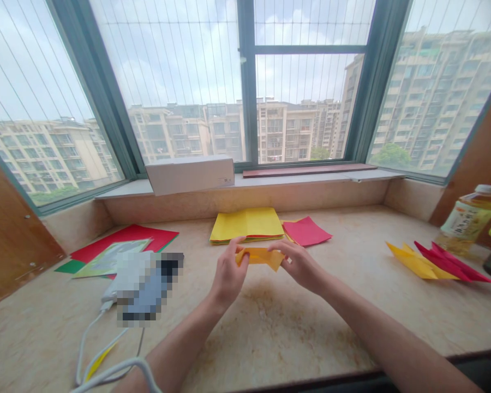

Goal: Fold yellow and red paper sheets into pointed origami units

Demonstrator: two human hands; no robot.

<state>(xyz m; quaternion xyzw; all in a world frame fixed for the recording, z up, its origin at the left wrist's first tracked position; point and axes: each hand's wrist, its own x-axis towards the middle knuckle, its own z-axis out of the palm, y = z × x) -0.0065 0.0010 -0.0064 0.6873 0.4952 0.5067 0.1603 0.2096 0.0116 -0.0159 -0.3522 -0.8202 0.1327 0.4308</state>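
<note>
My left hand and my right hand both pinch a small folded piece of yellow paper above the marble sill. Beyond my fingers lies a stack of yellow paper sheets, with a loose pinkish-red square of paper at its right side. Neither hand touches these. Farther right lie folded yellow paper shapes and folded red paper shapes. Red and green sheets lie to the left.
A pixelated, blurred object with white cables sits left of my left hand. A plastic drink bottle stands at the far right. A white box rests on the window ledge, before large barred windows.
</note>
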